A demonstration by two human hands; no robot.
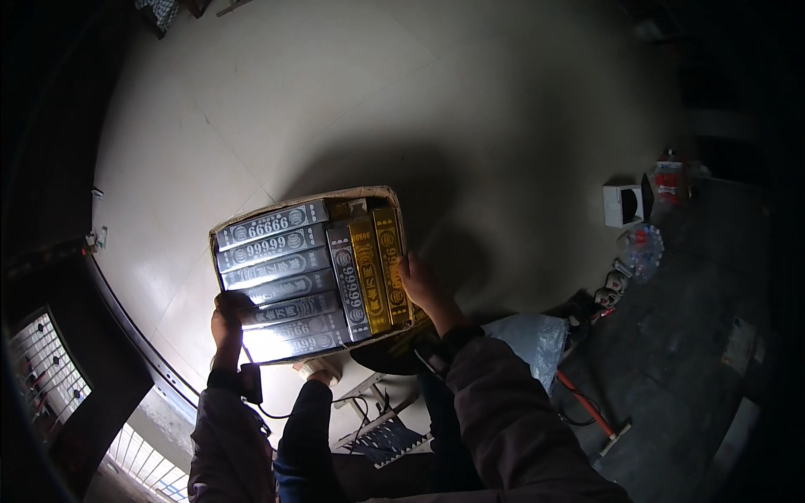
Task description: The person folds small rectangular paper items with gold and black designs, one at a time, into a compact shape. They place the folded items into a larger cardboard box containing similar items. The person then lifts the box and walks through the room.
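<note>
An open cardboard box (402, 217) is held up above the floor between my two hands. My left hand (227, 319) grips its left side near the lower corner, fingers over the rim. My right hand (420, 283) grips the right side, thumb at the edge. Inside, several silver printed packs (270, 259) lie in a stack on the left. Beside them stand a dark silver pack (347, 283) and gold packs (371, 276), set crosswise. More gold material shows in the upper right of the box, partly hidden.
A folding stool (387, 440) with a dark woven seat is by my legs. To the right are a plastic bag (534, 342), a red-handled tool (585, 402), a white box (622, 206) and a bundle of plastic bottles (641, 251). A doorway with a metal threshold (144, 352) lies left.
</note>
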